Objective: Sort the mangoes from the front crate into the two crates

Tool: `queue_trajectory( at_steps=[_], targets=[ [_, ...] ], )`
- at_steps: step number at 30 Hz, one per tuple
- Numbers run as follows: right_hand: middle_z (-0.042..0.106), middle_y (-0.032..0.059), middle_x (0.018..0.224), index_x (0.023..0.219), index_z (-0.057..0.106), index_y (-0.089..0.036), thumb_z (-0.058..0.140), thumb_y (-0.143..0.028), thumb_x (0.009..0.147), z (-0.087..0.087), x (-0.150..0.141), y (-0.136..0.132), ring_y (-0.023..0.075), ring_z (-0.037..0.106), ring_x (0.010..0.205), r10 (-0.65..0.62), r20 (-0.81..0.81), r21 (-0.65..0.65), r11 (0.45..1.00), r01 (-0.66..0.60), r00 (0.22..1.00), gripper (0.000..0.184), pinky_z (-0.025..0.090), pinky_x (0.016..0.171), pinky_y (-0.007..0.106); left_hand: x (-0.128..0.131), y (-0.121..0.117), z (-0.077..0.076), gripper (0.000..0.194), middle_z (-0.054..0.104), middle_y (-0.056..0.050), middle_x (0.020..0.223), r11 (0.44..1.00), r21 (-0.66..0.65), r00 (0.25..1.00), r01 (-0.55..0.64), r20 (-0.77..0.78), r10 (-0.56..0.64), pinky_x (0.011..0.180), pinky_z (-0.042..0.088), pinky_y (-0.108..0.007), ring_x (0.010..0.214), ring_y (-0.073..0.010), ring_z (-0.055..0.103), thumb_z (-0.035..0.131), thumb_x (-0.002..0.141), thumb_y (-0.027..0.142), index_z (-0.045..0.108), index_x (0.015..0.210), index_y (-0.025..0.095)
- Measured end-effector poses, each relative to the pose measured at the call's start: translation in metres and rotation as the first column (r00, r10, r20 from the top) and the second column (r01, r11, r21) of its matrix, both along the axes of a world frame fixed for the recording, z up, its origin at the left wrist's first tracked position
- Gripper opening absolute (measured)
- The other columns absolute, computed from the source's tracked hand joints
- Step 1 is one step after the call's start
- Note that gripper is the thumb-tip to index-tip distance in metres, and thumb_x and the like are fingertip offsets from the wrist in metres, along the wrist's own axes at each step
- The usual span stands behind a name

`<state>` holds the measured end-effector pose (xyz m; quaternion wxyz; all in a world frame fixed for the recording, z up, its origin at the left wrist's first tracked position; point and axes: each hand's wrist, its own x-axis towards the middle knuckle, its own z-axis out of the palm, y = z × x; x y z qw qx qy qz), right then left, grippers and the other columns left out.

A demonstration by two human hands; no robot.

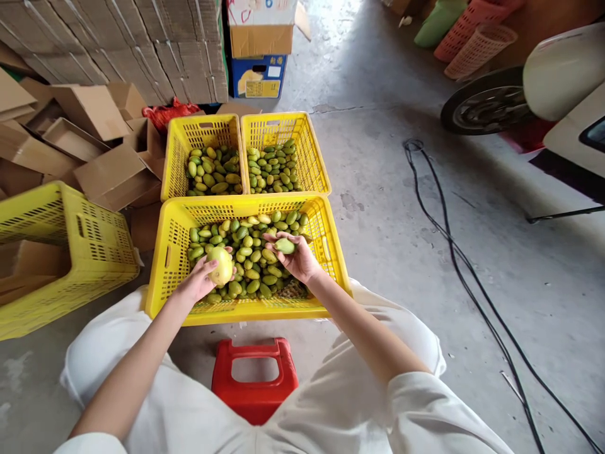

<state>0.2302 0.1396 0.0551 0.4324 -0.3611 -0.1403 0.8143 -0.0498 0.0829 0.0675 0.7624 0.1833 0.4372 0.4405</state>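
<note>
My left hand (201, 280) is wrapped round a large pale yellow-green fruit (220, 266), held above the left part of the near yellow crate (158, 277). In my right hand (302, 257), palm up with curled fingers, rests a smaller light green oval fruit (285, 246). Beneath both hands, the near crate holds many green and yellowish oval fruits (253, 287). A small brownish patch (293, 290), too unclear to name, shows at its lower right.
Two more yellow crates (166, 161) (319, 154) with similar fruits stand behind the near one. Left are a yellow crate (101, 252) and loose cardboard boxes (89, 110). A red plastic stool (255, 403) sits between my legs. Black cable (454, 243) lies right, near a vehicle wheel (489, 104).
</note>
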Motion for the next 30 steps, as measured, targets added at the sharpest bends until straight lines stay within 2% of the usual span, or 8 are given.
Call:
queue_trajectory(
  at_steps=[3, 9, 11, 14, 17, 21, 25, 30],
  targets=[
    [0.078, 0.0006, 0.098, 0.091, 0.063, -0.025, 0.093, -0.028, 0.07, 0.004, -0.002, 0.0, 0.0167, 0.076, 0.08, -0.035, -0.014, 0.057, 0.998, 0.036, 0.999, 0.037, 0.059, 0.057, 0.021, 0.002, 0.003, 0.003, 0.053, 0.071, -0.004, 0.095, 0.991, 0.031, 0.991, -0.133, 0.017, 0.133, 0.067, 0.062, -0.026, 0.078, -0.0164, 0.07, 0.102, 0.059, 0.036, 0.075, 0.101, 0.018],
    [0.063, -0.0048, 0.064, 0.083, 0.053, -0.025, 0.1, -0.047, 0.068, -0.001, -0.001, 0.001, 0.0103, 0.056, 0.05, -0.006, 0.081, -0.049, 0.999, 0.01, 0.997, 0.053, 0.03, 0.037, 0.016, 0.007, 0.013, 0.013, 0.04, 0.072, -0.002, 0.089, 0.904, -0.082, 0.908, -0.419, -0.076, 0.413, 0.069, 0.063, -0.027, 0.075, -0.0157, 0.07, 0.094, 0.057, 0.028, 0.067, 0.086, 0.019],
    [0.057, -0.0055, 0.057, 0.082, 0.054, -0.024, 0.095, -0.05, 0.074, -0.003, 0.001, 0.002, 0.0098, 0.051, 0.046, -0.001, 0.089, -0.105, 0.994, 0.011, 0.996, 0.049, 0.035, 0.037, 0.018, 0.007, 0.015, 0.015, 0.034, 0.068, -0.002, 0.081, 0.876, -0.153, 0.889, -0.458, -0.107, 0.446, 0.064, 0.06, -0.025, 0.068, -0.0145, 0.067, 0.088, 0.065, 0.032, 0.064, 0.086, 0.02],
    [0.061, -0.0035, 0.063, 0.082, 0.055, -0.024, 0.088, -0.039, 0.077, -0.005, 0.003, 0.003, 0.0107, 0.054, 0.051, -0.074, 0.079, -0.146, 0.986, 0.085, 0.994, 0.037, 0.046, 0.042, 0.02, 0.005, 0.017, 0.022, 0.02, 0.07, -0.005, 0.08, 0.805, -0.273, 0.849, -0.527, -0.136, 0.51, 0.064, 0.062, -0.029, 0.07, -0.0182, 0.069, 0.07, 0.085, 0.038, 0.062, 0.089, 0.02],
    [0.068, -0.0019, 0.077, 0.088, 0.057, -0.024, 0.086, -0.028, 0.076, -0.003, 0.005, 0.006, 0.0095, 0.054, 0.055, -0.127, 0.056, -0.123, 0.983, 0.133, 0.99, 0.031, 0.042, 0.04, 0.018, 0.006, 0.018, 0.029, 0.011, 0.074, -0.008, 0.088, 0.755, -0.327, 0.821, -0.569, -0.166, 0.546, 0.074, 0.068, -0.04, 0.084, -0.0245, 0.076, 0.054, 0.092, 0.028, 0.062, 0.096, 0.022],
    [0.066, -0.0042, 0.08, 0.097, 0.059, -0.026, 0.09, -0.034, 0.077, -0.004, 0.009, 0.007, 0.0072, 0.046, 0.053, -0.077, 0.051, -0.047, 0.996, 0.08, 0.996, 0.037, 0.033, 0.038, 0.016, 0.01, 0.017, 0.029, 0.021, 0.076, -0.007, 0.1, 0.821, -0.267, 0.863, -0.505, -0.187, 0.47, 0.087, 0.07, -0.048, 0.1, -0.0287, 0.079, 0.065, 0.085, 0.017, 0.064, 0.106, 0.023],
    [0.068, 0.0003, 0.084, 0.1, 0.06, -0.027, 0.083, -0.036, 0.074, -0.009, 0.01, 0.007, 0.0165, 0.063, 0.067, -0.079, 0.084, -0.026, 0.996, 0.081, 0.993, 0.035, 0.052, 0.048, 0.025, 0.01, 0.016, 0.021, 0.029, 0.077, -0.01, 0.112, 0.874, -0.202, 0.895, -0.442, -0.17, 0.413, 0.083, 0.069, -0.037, 0.099, -0.0255, 0.077, 0.082, 0.084, 0.023, 0.069, 0.11, 0.022],
    [0.072, -0.0015, 0.091, 0.114, 0.062, -0.03, 0.083, -0.017, 0.066, -0.008, 0.004, 0.006, 0.0202, 0.072, 0.081, -0.073, 0.087, -0.017, 0.997, 0.075, 0.994, 0.053, 0.064, 0.068, 0.033, 0.004, 0.015, 0.016, 0.029, 0.07, -0.001, 0.091, 0.857, -0.162, 0.869, -0.489, -0.176, 0.463, 0.083, 0.066, -0.035, 0.08, -0.0166, 0.069, 0.088, 0.078, 0.027, 0.067, 0.096, 0.023]
  ],
)
